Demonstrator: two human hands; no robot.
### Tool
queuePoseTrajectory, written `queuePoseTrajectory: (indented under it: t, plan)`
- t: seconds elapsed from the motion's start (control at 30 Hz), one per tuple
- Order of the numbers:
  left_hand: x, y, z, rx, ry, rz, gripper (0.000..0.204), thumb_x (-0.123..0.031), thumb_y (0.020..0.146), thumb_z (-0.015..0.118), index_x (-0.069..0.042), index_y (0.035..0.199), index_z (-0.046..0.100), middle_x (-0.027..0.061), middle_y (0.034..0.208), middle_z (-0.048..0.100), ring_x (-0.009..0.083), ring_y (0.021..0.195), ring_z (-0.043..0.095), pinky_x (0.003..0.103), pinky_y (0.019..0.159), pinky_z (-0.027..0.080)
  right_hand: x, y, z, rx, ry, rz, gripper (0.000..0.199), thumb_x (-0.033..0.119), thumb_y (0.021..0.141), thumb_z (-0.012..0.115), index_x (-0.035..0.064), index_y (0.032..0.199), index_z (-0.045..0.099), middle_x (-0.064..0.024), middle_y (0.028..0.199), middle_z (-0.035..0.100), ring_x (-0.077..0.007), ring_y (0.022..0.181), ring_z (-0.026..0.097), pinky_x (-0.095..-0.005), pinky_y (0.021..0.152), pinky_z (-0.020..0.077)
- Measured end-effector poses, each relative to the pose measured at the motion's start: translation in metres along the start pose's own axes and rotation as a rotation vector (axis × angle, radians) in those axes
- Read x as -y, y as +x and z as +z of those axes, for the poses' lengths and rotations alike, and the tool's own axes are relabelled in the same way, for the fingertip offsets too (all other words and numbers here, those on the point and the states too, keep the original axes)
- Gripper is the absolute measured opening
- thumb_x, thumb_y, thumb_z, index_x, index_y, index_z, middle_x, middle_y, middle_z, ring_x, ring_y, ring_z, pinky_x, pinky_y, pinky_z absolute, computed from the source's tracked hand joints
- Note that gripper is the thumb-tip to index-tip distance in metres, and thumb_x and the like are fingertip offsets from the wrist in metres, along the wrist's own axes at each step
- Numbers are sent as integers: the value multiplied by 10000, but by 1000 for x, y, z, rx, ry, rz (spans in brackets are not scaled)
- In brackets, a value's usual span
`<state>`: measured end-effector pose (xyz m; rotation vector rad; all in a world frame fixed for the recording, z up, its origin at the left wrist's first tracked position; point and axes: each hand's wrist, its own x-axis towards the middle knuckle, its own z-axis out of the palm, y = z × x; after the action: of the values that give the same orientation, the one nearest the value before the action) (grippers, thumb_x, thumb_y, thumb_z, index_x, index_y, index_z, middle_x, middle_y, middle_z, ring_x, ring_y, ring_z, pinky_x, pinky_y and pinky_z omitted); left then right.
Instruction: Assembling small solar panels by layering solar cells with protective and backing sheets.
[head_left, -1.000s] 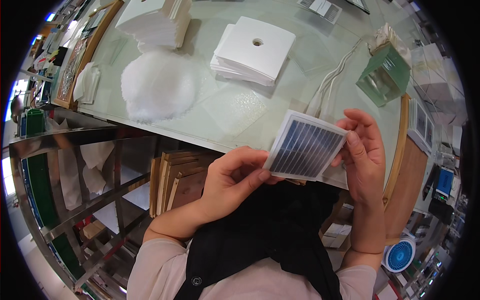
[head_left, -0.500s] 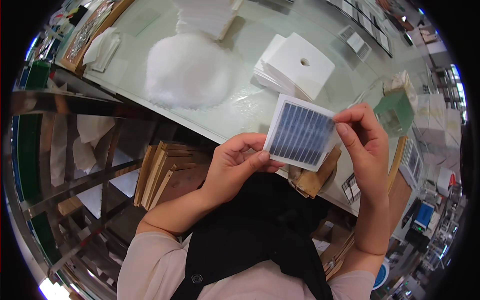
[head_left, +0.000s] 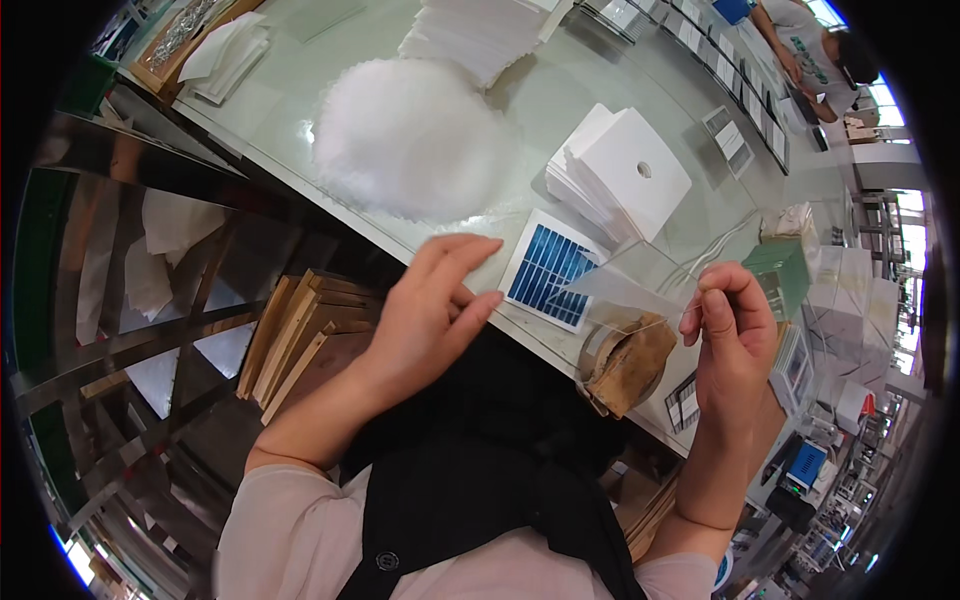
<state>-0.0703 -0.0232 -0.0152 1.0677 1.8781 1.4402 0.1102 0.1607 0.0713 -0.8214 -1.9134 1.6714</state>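
Observation:
A small solar panel (head_left: 548,270) with blue cells and a white border lies flat by the table's front edge. Just to its left, my left hand (head_left: 425,305) is empty, its thumb and fingers apart and the fingertips close to the panel's edge. My right hand (head_left: 735,325) pinches a clear thin film (head_left: 632,288) between thumb and fingers. The film hangs out to the left, over the panel's right side. Behind the panel stands a stack of white square cards (head_left: 630,170), the top one with a round hole.
A mound of fluffy white sheets (head_left: 410,140) sits on the glass-topped table, a paper stack (head_left: 475,35) behind it. A worn brown block (head_left: 630,370) rests at the front edge. Wooden frames (head_left: 300,335) stand below the table. Another person (head_left: 810,55) works at the far right.
The solar panel has gone from both hands down onto the table. My left hand has let go and drawn left. My right hand now holds the clear film, peeled away from the panel.

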Motion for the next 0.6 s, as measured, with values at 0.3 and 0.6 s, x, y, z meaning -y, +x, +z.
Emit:
queuePoseTrajectory:
  t: [0.3,0.6]
  plan:
    - [-20,28,-2,203,-453,103,322,59,823,578,-37,1130,568,49,1069,556,49,669,525,196,604,444,4,-9,4,17,128,56,135,124,913,548,7,980,546,-46,915,518,-79,636,502,-183,537,371]
    - [-17,28,15,443,-797,-55,175,43,864,533,12,1024,596,61,1012,597,109,895,574,250,794,464,2,-17,6,19,303,263,148,139,915,548,5,974,530,-38,857,525,-53,582,474,-160,523,375]
